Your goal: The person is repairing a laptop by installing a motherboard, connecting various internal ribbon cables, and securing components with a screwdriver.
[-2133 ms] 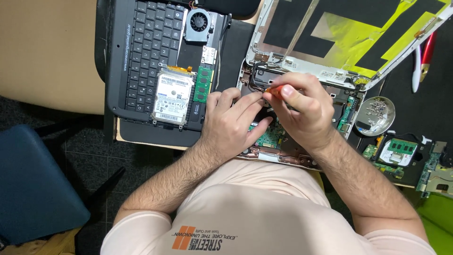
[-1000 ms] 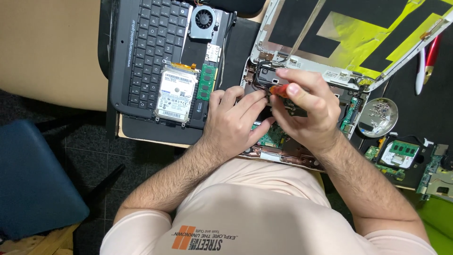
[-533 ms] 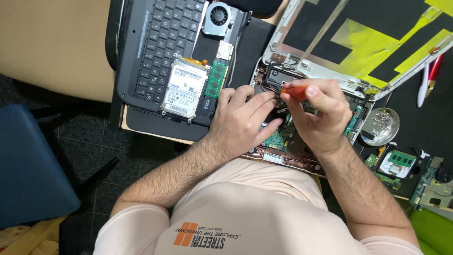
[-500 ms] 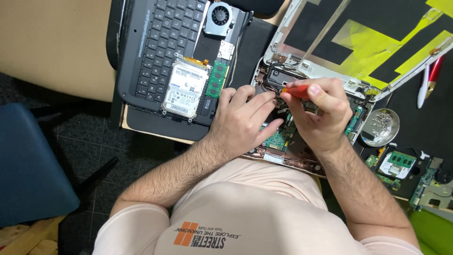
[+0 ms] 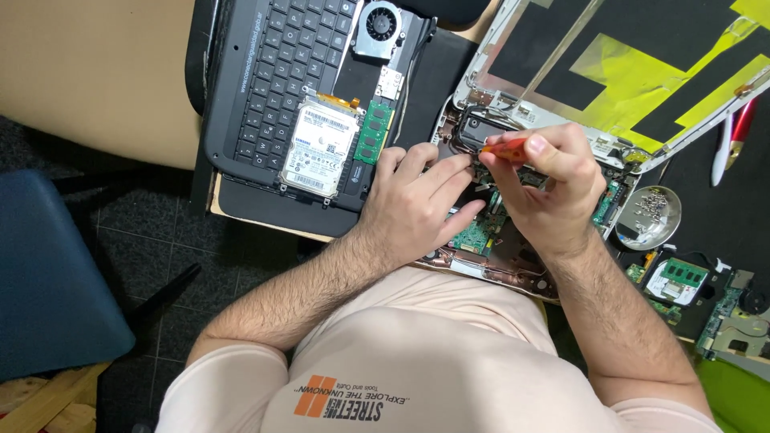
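Note:
An opened laptop base with a bare green circuit board lies in front of me. My right hand grips a small orange-handled screwdriver, its tip pointing down into the upper left corner of the base. My left hand rests flat on the board beside it, fingers spread toward the same corner. The detached lid, black with yellow tape strips, lies just beyond.
A loose black keyboard at upper left carries a hard drive, a green memory stick and a small fan. A round metal dish of screws, more boards and a red-handled tool lie right. A blue seat stands left.
The view has shifted slightly, so everything sits a little further right. My right hand has moved the screwdriver a little within the base's corner; my left hand stays on the board.

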